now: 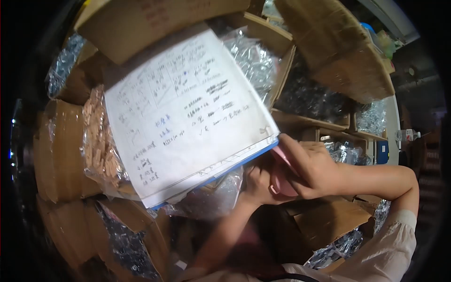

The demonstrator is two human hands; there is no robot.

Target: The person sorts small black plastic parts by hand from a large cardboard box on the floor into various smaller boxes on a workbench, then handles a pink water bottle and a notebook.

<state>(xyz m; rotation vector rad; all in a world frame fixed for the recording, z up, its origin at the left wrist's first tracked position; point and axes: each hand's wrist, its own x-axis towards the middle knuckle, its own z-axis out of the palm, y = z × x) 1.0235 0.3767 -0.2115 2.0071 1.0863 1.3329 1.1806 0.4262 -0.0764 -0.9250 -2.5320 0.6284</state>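
A stack of white handwritten sheets [188, 117] with a blue backing [225, 169] is held tilted over the boxes. My right hand [314, 167] grips the stack's lower right corner, its fingers bent around the edge. Just below that corner, my left hand [257, 182] is closed, its fingers partly hidden. A smooth pink object [283, 184] shows between the two hands; its kind cannot be made out. Under the sheets lies a clear plastic bag [206, 199].
Open cardboard boxes surround me. A bag of tan strip-like pieces [97, 145] is at the left, clear-bagged parts [251, 58] behind the sheets, and dark parts [307, 94] farther right. A plastic bottle [408, 135] lies at the far right.
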